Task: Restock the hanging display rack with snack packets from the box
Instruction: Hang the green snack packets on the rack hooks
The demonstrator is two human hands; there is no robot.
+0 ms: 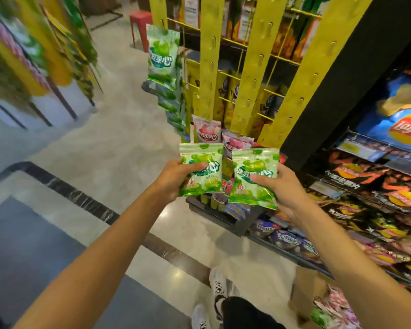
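Closest to the camera are the two bare arms, reaching out from 7 and 5 o'clock toward the middle. The left hand [176,176] grips one green packet [203,170], thumb across its front. Just beside it, toward 3 o'clock, the right hand [282,186] grips a second green packet [254,179] the same way. The two packets are side by side, almost touching, and the hands are a little apart. Up at 12 o'clock stands the rack [254,67], made of yellow strips with little hooks. The strip at 11 o'clock already holds a row of green packets [163,53]. Pink packets [207,132] hang low down on the middle strips. The box [318,302] sits on the floor at 5 o'clock, with more packets inside. This looks like the carrying step: two packets are out and ready to hang. Next, each packet's top hole must be lifted to a free hook and pushed on, likely one at a time.
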